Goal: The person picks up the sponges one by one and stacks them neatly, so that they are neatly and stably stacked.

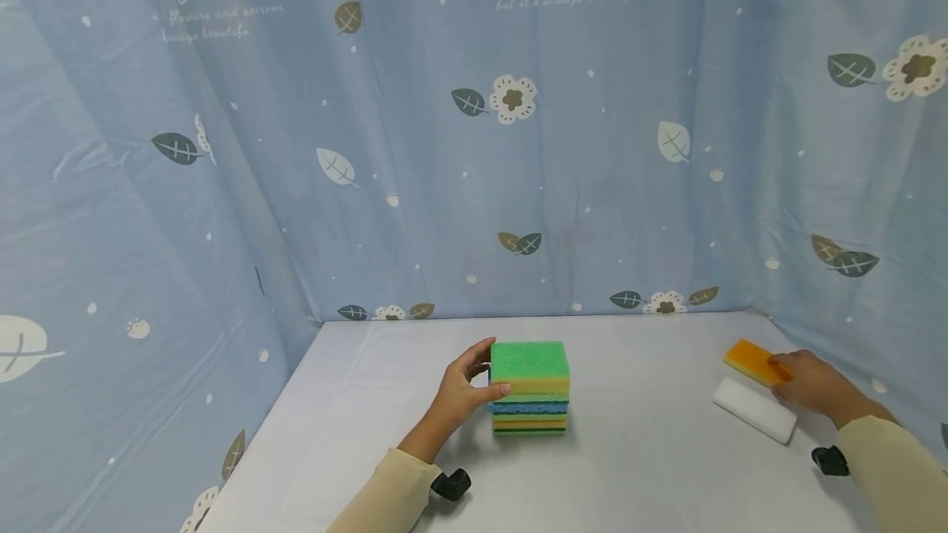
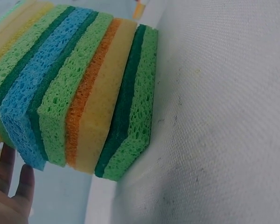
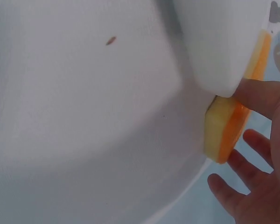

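A stack of several sponges [image 1: 529, 362] in green, yellow, blue and orange layers stands on the white table, its top face bright green. My left hand [image 1: 462, 383] holds the stack at its left side, thumb against the front and fingers toward the back. In the left wrist view, fingertips [image 2: 25, 179] meet the layers near the blue sponge [image 2: 23, 121]. At the right, my right hand [image 1: 810, 385] grips the near end of an orange-and-yellow sponge [image 1: 750, 356], which lies on the table. The right wrist view shows thumb and fingers about that sponge [image 3: 224, 128].
A white block [image 1: 755, 410], perhaps a melamine sponge, lies just in front of the orange-and-yellow one, close to my right hand. Blue patterned curtains [image 1: 578, 163] enclose the white table [image 1: 637, 451] at the back and both sides. Black wrist devices [image 1: 452, 484] sit by both cuffs.
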Tool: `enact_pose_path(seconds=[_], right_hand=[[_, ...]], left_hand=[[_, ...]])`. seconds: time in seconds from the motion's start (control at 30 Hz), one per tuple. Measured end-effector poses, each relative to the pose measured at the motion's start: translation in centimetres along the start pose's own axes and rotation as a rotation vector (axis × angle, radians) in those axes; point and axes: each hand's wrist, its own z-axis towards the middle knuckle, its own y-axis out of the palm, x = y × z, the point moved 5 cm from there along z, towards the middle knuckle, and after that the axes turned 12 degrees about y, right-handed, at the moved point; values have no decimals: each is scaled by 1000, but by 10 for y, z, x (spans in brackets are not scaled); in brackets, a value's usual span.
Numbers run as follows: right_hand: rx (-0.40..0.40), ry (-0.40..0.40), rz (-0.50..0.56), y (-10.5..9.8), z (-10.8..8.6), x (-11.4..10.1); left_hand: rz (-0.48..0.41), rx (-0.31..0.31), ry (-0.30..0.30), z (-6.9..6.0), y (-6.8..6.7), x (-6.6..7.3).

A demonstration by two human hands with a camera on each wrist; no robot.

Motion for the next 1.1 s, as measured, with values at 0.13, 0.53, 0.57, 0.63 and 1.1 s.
enact_pose_path(seconds=[0.13, 0.53, 0.57, 0.63, 1.1], right_hand=[[55, -40, -18, -3, -2, 0], [183, -272, -1, -7, -8, -43], [186, -288, -4, -6, -9, -49], [203, -325, -12, -4, -11, -60], [257, -456, -50, -8, -27, -112]], left_hand=[[-2, 0, 1, 0, 1, -1], [12, 5, 14, 2, 0, -1], [13, 4, 17, 2, 0, -1], [12, 5, 17, 2, -1, -1], [10, 1, 8, 1, 0, -1]])
